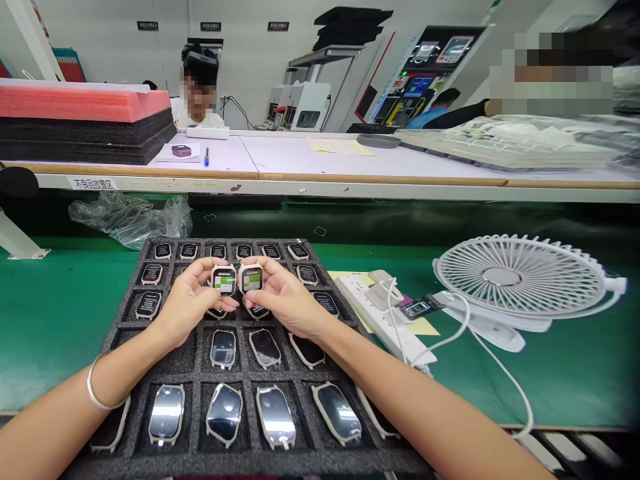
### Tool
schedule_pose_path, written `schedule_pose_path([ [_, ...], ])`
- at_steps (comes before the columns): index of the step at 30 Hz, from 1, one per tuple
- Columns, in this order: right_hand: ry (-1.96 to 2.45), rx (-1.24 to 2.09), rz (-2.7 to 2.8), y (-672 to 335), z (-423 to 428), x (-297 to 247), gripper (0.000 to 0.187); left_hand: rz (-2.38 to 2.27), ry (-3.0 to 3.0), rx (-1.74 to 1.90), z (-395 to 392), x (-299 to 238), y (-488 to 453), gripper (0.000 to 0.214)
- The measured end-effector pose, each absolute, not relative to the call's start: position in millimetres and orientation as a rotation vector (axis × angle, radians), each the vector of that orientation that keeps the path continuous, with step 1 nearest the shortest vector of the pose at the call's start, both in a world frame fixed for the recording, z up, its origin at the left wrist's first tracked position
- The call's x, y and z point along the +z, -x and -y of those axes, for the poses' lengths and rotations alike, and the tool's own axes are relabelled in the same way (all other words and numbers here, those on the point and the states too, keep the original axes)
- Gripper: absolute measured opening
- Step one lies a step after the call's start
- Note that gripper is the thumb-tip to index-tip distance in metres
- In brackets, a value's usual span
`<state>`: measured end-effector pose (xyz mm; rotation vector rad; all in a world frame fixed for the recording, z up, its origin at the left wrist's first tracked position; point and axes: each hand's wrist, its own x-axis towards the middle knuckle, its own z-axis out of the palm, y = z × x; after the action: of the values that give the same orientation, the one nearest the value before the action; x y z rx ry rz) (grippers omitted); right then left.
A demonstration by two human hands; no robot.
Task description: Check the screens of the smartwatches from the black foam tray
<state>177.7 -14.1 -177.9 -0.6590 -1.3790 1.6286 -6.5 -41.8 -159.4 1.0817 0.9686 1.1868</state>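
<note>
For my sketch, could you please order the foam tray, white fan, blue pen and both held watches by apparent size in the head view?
Foam tray
White fan
Left watch, right watch: too alike
Blue pen

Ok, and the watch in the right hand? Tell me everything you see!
The watch is squarish with rounded corners and a smooth, pale case; no strap shows. Its dark-bordered screen is lit, with green blocks and markings too small to read. The right hand holds it, thumb at its lower edge, screen facing the camera, above the dark foam-like tray, close beside another lit watch.
</note>
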Motion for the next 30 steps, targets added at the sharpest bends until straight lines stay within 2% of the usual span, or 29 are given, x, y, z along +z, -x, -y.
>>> schedule_pose_path([
  [6,0.703,1.686,1.242,-174.9,13.1,-178.2,0.031,-0.954,-1.058,1.159,42.5,-160.2,7.9,0.032],
  [25,0.653,1.658,1.356,-178.9,13.7,-175.1,0.042,-0.964,-1.029,1.176,42.9,-157.3,9.3,0.039],
  [30,0.671,1.644,1.339,-178.1,12.7,-176.6,0.036,-0.961,-1.028,1.172,43.0,-157.4,8.5,0.038],
])
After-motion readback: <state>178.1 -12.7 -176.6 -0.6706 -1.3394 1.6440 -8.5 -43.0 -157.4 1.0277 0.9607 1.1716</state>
